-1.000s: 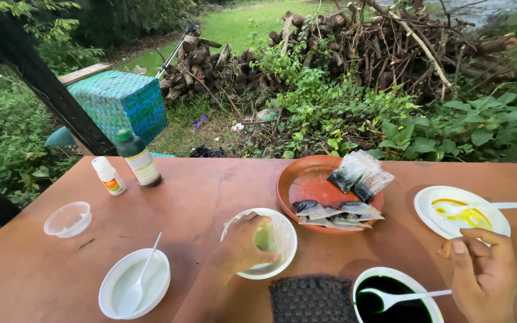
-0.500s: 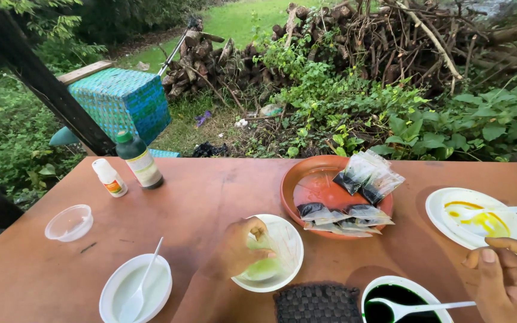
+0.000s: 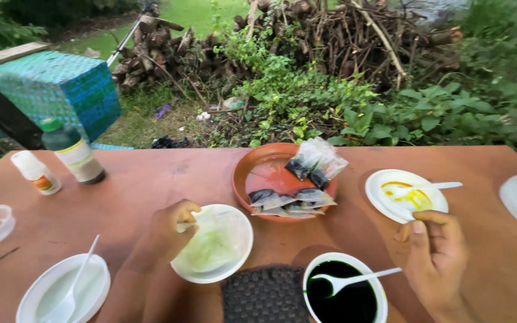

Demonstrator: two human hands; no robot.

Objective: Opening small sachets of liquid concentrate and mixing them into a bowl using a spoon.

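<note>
1. The left hand (image 3: 172, 230) pinches a pale green piece (image 3: 185, 226) at the rim of a white plate (image 3: 216, 244) on the brown table (image 3: 151, 185).
2. The right hand (image 3: 437, 254) rests on the table with its fingers curled shut around nothing visible, just below a yellow-smeared plate (image 3: 406, 195).
3. A bowl of dark liquid (image 3: 345, 294) with a white spoon (image 3: 354, 279) sits between the hands.
4. A red dish (image 3: 262, 173) holding small packets (image 3: 291, 200) stands behind the white plate.

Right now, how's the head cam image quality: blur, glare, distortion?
Head view: soft, even daylight with no hard shadows; the left hand and the pale green stuff in the white bowl are motion-smeared; a faint sheen shows on the dark liquid bowl; the table edge bows from wide-angle distortion.
</note>
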